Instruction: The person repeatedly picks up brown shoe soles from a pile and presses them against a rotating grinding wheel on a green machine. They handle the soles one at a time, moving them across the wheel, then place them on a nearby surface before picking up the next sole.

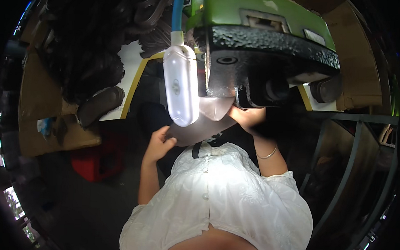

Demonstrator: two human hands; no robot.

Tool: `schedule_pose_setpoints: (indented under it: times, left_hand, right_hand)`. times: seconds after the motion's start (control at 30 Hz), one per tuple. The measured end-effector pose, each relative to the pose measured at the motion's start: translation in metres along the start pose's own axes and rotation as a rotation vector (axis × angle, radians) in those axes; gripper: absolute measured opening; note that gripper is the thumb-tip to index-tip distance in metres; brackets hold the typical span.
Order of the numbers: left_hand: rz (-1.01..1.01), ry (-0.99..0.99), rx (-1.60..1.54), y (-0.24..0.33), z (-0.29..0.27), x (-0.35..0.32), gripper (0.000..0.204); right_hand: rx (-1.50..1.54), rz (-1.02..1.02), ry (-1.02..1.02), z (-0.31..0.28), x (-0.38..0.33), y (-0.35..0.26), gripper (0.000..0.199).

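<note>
at the centre of the frame the left hand (158, 143) and right hand (246, 116) pinch with closed fingers a smooth grey curved sheet (200, 125) under a rough black and green machine (265, 52); a glossy white oval lamp (180, 86) hangs beside.

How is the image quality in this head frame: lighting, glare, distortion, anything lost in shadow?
Head view: the lit white lamp glares and overexposes the white blouse; the surroundings fall into deep shadow; the right hand is half lost in the dark under the black machine head; the left hand on the grey sheet is clear; the fisheye bends the metal frame.
</note>
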State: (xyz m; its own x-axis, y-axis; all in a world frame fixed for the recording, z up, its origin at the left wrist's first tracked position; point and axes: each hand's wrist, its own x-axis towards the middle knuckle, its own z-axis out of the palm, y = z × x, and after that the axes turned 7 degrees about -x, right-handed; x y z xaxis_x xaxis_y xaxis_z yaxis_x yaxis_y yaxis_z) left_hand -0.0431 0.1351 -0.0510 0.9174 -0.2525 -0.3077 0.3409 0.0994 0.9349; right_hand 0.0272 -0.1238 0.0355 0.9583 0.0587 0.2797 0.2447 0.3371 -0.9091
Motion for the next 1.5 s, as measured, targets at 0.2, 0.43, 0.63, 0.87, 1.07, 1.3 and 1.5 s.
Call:
schedule_pose_setpoints:
  times: [0.2,0.43,0.63,0.87,1.07,1.3,1.5]
  left_hand:
    - [0.011,-0.124,0.272,0.007,0.064,0.025,0.03]
    - [0.512,-0.096,0.518,0.045,0.095,0.062,0.023]
    - [0.542,-0.13,0.88,0.049,0.111,0.06,0.019]
    - [0.586,-0.074,0.56,0.064,0.109,0.051,0.022]
    - [0.375,-0.087,0.491,0.055,0.104,0.051,0.028]
    - [0.67,0.023,0.608,0.084,0.116,0.065,0.03]
    - [0.662,0.037,0.747,0.081,0.085,0.069,0.018]
  right_hand:
    - [-0.51,-0.097,-0.113,0.008,0.012,-0.001,0.039]
    - [-0.418,0.154,-0.041,-0.026,-0.009,-0.004,0.031]
    - [-0.716,0.212,-0.307,-0.035,-0.024,-0.018,0.01]
    - [0.841,0.129,0.332,-0.096,-0.034,0.002,0.013]
    - [0.19,0.116,0.48,-0.071,-0.013,-0.036,0.034]
    - [0.04,0.011,0.355,-0.053,-0.052,0.019,0.025]
    - [0.117,0.041,0.322,-0.04,-0.054,0.026,0.027]
